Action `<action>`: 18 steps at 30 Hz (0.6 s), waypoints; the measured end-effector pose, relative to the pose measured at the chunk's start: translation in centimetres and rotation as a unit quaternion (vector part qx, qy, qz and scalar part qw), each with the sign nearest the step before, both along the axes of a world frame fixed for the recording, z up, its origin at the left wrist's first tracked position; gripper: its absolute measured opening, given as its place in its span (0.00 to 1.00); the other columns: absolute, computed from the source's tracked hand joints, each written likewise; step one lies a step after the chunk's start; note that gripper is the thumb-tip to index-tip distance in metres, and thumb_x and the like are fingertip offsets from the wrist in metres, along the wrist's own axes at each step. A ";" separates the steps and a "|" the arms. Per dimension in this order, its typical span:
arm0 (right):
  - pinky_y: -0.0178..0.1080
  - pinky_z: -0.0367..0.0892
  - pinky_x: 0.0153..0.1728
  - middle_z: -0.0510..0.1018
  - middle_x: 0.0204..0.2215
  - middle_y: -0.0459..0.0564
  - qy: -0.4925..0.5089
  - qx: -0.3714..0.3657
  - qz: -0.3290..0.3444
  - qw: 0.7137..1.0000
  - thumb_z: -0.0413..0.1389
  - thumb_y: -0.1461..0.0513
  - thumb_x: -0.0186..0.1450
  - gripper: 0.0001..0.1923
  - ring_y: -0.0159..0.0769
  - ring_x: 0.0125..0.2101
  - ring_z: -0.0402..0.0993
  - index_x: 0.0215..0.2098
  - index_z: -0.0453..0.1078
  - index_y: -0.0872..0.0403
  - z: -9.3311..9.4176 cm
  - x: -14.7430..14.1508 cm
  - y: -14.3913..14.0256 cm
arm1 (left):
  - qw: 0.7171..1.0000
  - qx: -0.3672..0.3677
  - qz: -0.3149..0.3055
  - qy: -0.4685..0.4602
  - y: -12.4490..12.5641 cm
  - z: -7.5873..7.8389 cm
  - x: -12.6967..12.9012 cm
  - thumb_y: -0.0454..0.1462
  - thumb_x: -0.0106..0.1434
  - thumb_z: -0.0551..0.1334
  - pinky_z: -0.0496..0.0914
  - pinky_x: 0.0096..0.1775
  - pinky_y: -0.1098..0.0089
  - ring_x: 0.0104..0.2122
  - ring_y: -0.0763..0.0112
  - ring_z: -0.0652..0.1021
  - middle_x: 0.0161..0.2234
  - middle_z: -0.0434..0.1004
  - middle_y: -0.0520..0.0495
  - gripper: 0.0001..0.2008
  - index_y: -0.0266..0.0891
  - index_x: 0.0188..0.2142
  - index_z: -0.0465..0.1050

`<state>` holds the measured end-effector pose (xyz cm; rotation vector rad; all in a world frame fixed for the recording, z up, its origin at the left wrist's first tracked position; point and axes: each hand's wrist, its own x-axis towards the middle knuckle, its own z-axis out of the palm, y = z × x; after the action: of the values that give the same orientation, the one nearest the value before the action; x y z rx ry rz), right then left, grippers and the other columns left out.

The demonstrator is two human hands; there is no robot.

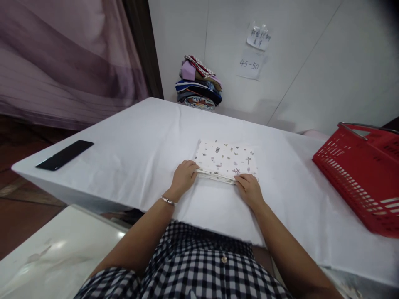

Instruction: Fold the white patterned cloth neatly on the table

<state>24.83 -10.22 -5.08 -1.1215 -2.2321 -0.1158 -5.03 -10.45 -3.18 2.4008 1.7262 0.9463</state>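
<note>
The cloth (226, 161), a folded white piece printed with small figures, lies flat on the white table (131, 145) near its middle, just in front of the person, with its layered edge toward the near side. Both forearms reach forward from the checked shirt (193, 265), bare, the left one wearing a thin bracelet (167, 201) at the wrist. The left hand (183, 176) rests at the cloth's near left corner, fingers curled over the edge and pinching it; the right hand (248, 189) sits at the near right corner, fingers bent down on the same edge, gripping it lightly. To the right, near the table's edge, stands a red basket (358, 174); what it holds cannot be told from here. At the left, well apart from the hands, lies a black phone (65, 155). Far off, against the wall, sits a pile of folded clothes (198, 85), and above it to the right two paper notes (254, 52) are stuck on the wall.
</note>
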 end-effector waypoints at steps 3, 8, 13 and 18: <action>0.43 0.63 0.37 0.75 0.36 0.52 0.003 -0.002 -0.002 1.000 0.50 0.62 0.67 0.11 0.41 0.37 0.67 0.43 0.73 0.52 -0.1 0.0 0.0 | 0.999 -0.017 -0.002 -0.038 -0.4 -0.2 -0.1 0.32 0.59 0.57 0.69 0.44 0.62 0.42 0.63 0.71 0.40 0.74 0.46 0.11 0.42 0.39 0.74; 0.43 0.63 0.37 0.75 0.36 0.52 0.008 -0.007 0.001 1.000 0.50 0.62 0.67 0.11 0.40 0.37 0.68 0.43 0.73 0.53 -0.1 0.1 0.1 | 0.980 -0.066 0.011 -0.188 -0.8 -0.8 -0.8 0.34 0.58 0.58 0.70 0.44 0.67 0.44 0.67 0.72 0.43 0.73 0.48 0.13 0.42 0.42 0.74; 0.43 0.64 0.38 0.75 0.36 0.52 0.011 -0.010 0.003 1.000 0.50 0.61 0.67 0.11 0.40 0.38 0.68 0.43 0.73 0.52 -0.1 0.1 0.1 | 0.969 -0.095 0.046 -0.224 -0.5 -1.1 -1.3 0.41 0.62 0.56 0.70 0.38 0.70 0.39 0.69 0.74 0.40 0.73 0.48 0.12 0.41 0.39 0.76; 0.43 0.64 0.37 0.75 0.36 0.52 0.010 -0.007 0.001 1.000 0.50 0.61 0.67 0.11 0.40 0.37 0.68 0.43 0.73 0.52 -0.1 0.0 0.1 | 0.987 -0.090 0.025 -0.133 -0.5 -0.8 -1.2 0.40 0.64 0.54 0.68 0.44 0.67 0.43 0.67 0.72 0.41 0.73 0.48 0.11 0.42 0.39 0.75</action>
<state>24.85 -10.10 -5.20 -1.1229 -2.2186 -0.0884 -6.24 -10.91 -3.93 2.0258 1.6998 1.0137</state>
